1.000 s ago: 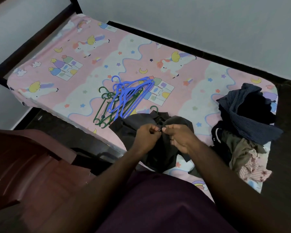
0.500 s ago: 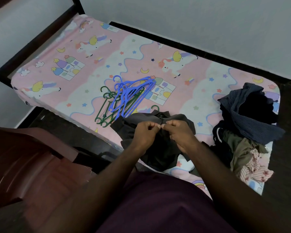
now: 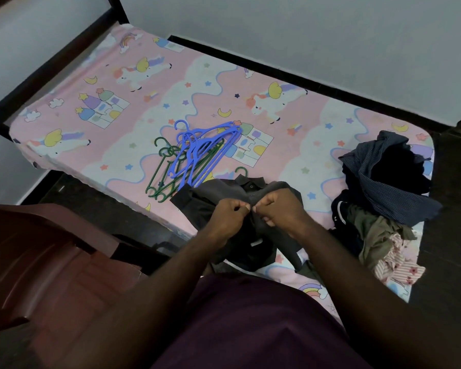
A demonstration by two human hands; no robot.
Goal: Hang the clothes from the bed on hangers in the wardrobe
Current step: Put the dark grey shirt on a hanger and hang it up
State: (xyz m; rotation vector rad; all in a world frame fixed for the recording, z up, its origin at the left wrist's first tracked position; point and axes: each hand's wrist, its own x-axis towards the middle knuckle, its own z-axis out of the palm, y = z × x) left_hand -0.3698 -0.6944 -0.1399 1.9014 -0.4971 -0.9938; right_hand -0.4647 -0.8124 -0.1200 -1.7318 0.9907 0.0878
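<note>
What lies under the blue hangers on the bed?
Green hangers lie under the blue hangers, on the pink sheet. Their hooks and some ends stick out; the covered parts hide how many there are.

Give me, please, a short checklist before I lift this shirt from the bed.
1. Grip: left hand and right hand both pinch the shirt: ok.
2. Hanger inside: green hook shows at the collar: ok.
3. Button under the fingers closed: cannot tell.
4. Shirt free of the spare hangers: not ok, its edge touches them.
5. Way to the wardrobe: not in view, cannot tell.
</note>
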